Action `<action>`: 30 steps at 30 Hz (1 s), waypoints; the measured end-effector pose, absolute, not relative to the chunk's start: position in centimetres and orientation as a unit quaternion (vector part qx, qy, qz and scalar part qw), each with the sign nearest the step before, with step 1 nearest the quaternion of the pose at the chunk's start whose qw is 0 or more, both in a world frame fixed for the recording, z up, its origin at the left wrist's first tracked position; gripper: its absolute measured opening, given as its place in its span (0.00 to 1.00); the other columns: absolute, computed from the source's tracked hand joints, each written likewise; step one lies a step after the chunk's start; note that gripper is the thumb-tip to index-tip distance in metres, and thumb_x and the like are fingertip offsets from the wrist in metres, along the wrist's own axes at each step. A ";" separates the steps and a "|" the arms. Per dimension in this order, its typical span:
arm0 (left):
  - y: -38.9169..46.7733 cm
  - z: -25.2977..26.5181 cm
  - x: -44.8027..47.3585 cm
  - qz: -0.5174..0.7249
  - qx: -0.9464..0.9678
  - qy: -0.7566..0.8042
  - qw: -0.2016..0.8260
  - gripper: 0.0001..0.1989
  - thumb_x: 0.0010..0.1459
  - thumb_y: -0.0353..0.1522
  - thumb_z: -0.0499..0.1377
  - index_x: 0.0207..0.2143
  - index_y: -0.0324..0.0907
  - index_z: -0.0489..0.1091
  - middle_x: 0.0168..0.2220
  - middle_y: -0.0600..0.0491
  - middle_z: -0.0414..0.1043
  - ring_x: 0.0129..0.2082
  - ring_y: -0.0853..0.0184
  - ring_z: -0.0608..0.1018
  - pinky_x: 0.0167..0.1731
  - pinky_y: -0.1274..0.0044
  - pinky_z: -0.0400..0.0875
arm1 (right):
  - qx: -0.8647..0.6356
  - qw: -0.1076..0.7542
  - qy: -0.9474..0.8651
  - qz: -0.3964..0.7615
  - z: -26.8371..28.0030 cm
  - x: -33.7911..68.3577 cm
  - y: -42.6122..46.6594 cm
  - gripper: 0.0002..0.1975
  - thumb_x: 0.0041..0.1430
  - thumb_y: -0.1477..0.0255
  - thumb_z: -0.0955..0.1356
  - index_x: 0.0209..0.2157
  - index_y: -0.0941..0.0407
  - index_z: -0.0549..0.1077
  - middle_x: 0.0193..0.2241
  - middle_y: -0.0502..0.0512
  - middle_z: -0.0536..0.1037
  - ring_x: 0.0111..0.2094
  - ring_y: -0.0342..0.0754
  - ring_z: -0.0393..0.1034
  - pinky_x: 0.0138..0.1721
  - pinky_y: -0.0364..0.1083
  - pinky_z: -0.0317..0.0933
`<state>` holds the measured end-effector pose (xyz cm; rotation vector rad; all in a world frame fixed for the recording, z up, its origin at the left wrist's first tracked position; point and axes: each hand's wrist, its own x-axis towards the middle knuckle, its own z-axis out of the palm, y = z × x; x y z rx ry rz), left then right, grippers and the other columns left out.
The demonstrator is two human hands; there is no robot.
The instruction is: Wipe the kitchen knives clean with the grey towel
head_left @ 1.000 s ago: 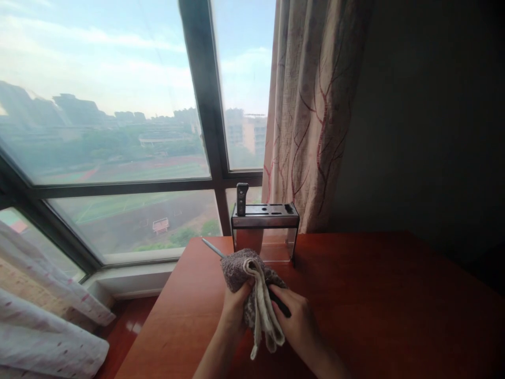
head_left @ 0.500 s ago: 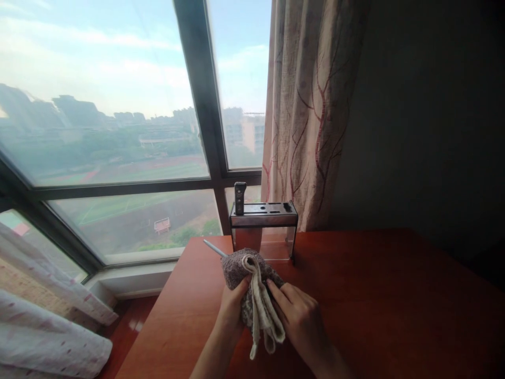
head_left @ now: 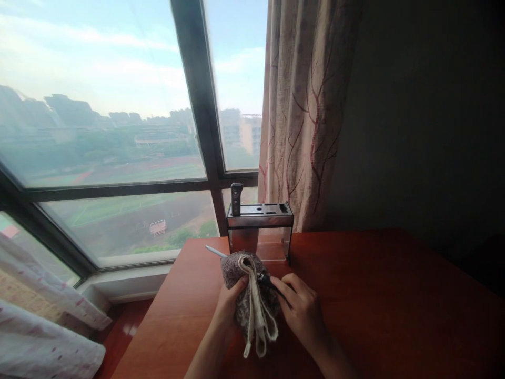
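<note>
My left hand (head_left: pixel 228 307) grips a folded grey and cream cloth (head_left: pixel 250 295) that is wrapped round a knife blade. The silver blade tip (head_left: pixel 215 251) pokes out of the cloth toward the upper left. My right hand (head_left: pixel 302 310) holds the knife's black handle (head_left: pixel 272 287), which shows just right of the cloth. Both hands hover over the red-brown wooden table (head_left: pixel 374 295). Behind them stands a knife holder (head_left: pixel 259 230) with a metal top and clear walls, and one dark knife handle (head_left: pixel 236 198) sticks up from its left slot.
A large window (head_left: pixel 118 137) with a dark frame fills the left. A patterned curtain (head_left: pixel 307 110) hangs behind the holder. The wall at the right is dark. White spotted fabric (head_left: pixel 43 347) lies at the lower left beside the table.
My right hand has slid back to the right along the knife, so the black handle now shows outside the cloth. The view has shifted slightly to the right.
</note>
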<state>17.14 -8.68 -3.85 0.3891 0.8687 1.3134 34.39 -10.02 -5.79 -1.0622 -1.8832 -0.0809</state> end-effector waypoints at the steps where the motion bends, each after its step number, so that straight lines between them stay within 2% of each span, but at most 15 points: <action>1: -8.8 -3.8 17.4 0.591 0.188 0.387 0.682 0.23 0.42 0.31 0.71 0.42 0.35 0.72 0.33 0.43 0.80 0.32 0.53 0.82 0.34 0.68 0.77 | -0.431 0.470 -0.769 -0.040 -6.0 34.3 -10.1 0.16 0.65 0.78 0.61 0.49 0.53 0.74 0.31 0.55 0.75 0.31 0.46 0.71 0.36 0.43 0.67; 5: -8.9 -4.3 17.8 0.599 0.204 0.390 0.669 0.24 0.41 0.34 0.71 0.42 0.36 0.72 0.32 0.45 0.80 0.31 0.54 0.82 0.32 0.69 0.77 | -0.424 0.480 -0.767 -0.041 -6.5 33.5 -10.4 0.17 0.65 0.78 0.61 0.51 0.53 0.73 0.32 0.56 0.75 0.33 0.47 0.72 0.37 0.44 0.68; 9: -8.9 -5.1 17.5 0.592 0.181 0.380 0.687 0.27 0.41 0.36 0.71 0.44 0.37 0.72 0.32 0.45 0.80 0.31 0.53 0.82 0.33 0.67 0.77 | -0.420 0.491 -0.763 0.009 -6.5 32.9 -10.7 0.14 0.64 0.74 0.63 0.49 0.54 0.74 0.31 0.55 0.76 0.31 0.46 0.73 0.35 0.43 0.68; 17: -8.9 -4.8 17.0 0.606 0.193 0.397 0.662 0.26 0.36 0.35 0.73 0.40 0.38 0.73 0.31 0.47 0.79 0.31 0.56 0.82 0.29 0.72 0.77 | -0.441 0.510 -0.712 0.195 -5.5 32.5 -10.9 0.13 0.63 0.66 0.65 0.44 0.55 0.77 0.34 0.58 0.82 0.35 0.51 0.78 0.38 0.45 0.71; 21: -9.0 -4.5 17.1 0.603 0.197 0.395 0.665 0.25 0.37 0.33 0.72 0.40 0.37 0.73 0.31 0.46 0.80 0.34 0.54 0.82 0.32 0.71 0.77 | -0.454 0.515 -0.674 0.273 -5.3 32.4 -10.8 0.14 0.62 0.63 0.66 0.41 0.56 0.79 0.38 0.60 0.83 0.38 0.54 0.78 0.41 0.47 0.72; 24: -8.9 -4.6 17.1 0.610 0.193 0.391 0.661 0.25 0.36 0.32 0.73 0.40 0.37 0.73 0.34 0.45 0.80 0.35 0.54 0.82 0.33 0.71 0.77 | -0.450 0.511 -0.696 0.227 -5.6 32.4 -10.7 0.14 0.63 0.64 0.65 0.42 0.57 0.78 0.36 0.60 0.82 0.37 0.53 0.78 0.39 0.47 0.72; 27: -8.7 -4.7 17.2 0.622 0.173 0.392 0.655 0.26 0.36 0.31 0.73 0.41 0.38 0.73 0.35 0.46 0.80 0.35 0.54 0.82 0.33 0.71 0.77 | -0.437 0.476 -0.759 0.083 -6.0 32.4 -11.0 0.14 0.64 0.68 0.64 0.47 0.58 0.76 0.31 0.59 0.81 0.32 0.51 0.77 0.35 0.46 0.71; 30: -8.6 -4.7 17.2 0.615 0.146 0.401 0.663 0.25 0.39 0.33 0.71 0.42 0.38 0.73 0.32 0.47 0.80 0.33 0.53 0.82 0.31 0.69 0.77 | -0.415 0.429 -0.802 -0.033 -6.0 32.5 -11.2 0.15 0.65 0.75 0.63 0.52 0.58 0.73 0.29 0.57 0.79 0.30 0.49 0.75 0.33 0.45 0.68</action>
